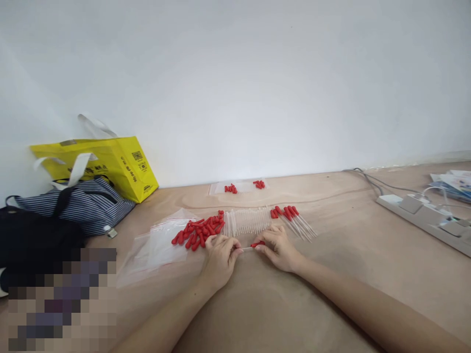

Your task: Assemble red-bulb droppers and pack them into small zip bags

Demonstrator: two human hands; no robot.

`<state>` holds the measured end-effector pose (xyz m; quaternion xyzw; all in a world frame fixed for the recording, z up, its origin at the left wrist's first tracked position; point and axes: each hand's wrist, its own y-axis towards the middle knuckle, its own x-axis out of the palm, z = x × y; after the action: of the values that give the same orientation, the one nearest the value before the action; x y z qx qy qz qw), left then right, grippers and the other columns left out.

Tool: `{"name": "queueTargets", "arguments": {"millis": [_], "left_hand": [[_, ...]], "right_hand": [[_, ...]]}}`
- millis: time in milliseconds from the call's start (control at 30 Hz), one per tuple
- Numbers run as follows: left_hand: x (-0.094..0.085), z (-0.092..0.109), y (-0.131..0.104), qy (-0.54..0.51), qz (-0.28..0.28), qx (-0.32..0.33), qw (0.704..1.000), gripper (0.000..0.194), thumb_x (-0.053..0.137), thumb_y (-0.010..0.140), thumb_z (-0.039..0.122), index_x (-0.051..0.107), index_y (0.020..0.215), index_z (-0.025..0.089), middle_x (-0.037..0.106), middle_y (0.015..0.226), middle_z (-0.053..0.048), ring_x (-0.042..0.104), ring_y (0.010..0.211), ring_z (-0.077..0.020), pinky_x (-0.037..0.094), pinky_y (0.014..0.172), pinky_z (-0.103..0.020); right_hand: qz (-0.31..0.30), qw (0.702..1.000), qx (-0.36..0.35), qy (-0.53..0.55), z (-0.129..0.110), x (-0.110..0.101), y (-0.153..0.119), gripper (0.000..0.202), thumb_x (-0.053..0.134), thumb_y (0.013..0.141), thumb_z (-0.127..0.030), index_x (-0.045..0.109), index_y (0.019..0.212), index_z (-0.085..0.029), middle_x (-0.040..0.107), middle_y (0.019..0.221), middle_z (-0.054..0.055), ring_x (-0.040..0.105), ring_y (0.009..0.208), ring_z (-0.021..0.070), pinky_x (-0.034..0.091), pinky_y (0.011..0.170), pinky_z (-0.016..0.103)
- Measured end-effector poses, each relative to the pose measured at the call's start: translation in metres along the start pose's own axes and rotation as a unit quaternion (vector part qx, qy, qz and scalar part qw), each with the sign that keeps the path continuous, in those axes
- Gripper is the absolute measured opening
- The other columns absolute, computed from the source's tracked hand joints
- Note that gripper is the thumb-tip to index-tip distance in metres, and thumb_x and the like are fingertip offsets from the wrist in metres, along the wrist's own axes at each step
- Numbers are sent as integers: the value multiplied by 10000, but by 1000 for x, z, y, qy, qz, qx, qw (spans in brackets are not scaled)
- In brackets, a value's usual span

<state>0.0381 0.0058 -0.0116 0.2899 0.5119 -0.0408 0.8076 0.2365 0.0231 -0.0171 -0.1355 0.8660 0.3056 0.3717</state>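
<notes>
Between finger and thumb, my left hand (222,255) pinches a thin clear tube (247,249) low over the table. My right hand (278,248) grips a red rubber bulb (257,243) at the tube's right end. Left of the hands lies a heap of red bulbs (201,230), partly on clear plastic bags (162,245). A row of clear tubes (248,220) is laid out just beyond my hands. To its right are several tubes fitted with red bulbs (297,223) and a few loose red bulbs (274,214).
Near the wall lies a clear bag with red bulbs and tubes (245,187). At left stand a yellow bag (138,166), a striped bag (91,203) and a black bag (33,240). A power strip (429,218) with cables and plastic packets (456,184) are at right.
</notes>
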Motion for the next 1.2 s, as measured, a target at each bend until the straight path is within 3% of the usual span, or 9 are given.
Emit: {"name": "queueTargets", "arguments": {"millis": [500,833,1033,1200], "left_hand": [[-5,5,1,-14,60,56,996,167,466,822,237,594,716,238,654,658,46,527,723,-157,162,841,-415],[-6,11,-3,11,80,118,990,159,470,798,182,592,702,213,605,583,33,482,674,-146,216,769,-378],[-4,13,-5,28,86,128,988,155,477,782,158,566,661,196,596,579,28,473,657,-144,219,774,-393],[-2,14,-6,45,94,127,986,148,480,777,160,567,664,197,596,572,16,483,668,-155,227,776,-403]], "right_hand": [[4,999,-24,45,-5,3,-1,161,483,832,-311,623,835,-233,625,710,8,495,756,160,266,750,348],[53,993,-89,53,-4,8,-3,182,514,818,-328,633,752,-207,622,642,3,496,671,138,289,711,330],[45,990,-136,17,-3,9,-4,160,503,826,-284,615,753,-196,637,658,-5,486,659,124,282,720,327],[76,978,-188,-56,-6,11,-2,162,482,825,-250,606,751,-176,615,623,7,471,654,130,281,747,347]]}}
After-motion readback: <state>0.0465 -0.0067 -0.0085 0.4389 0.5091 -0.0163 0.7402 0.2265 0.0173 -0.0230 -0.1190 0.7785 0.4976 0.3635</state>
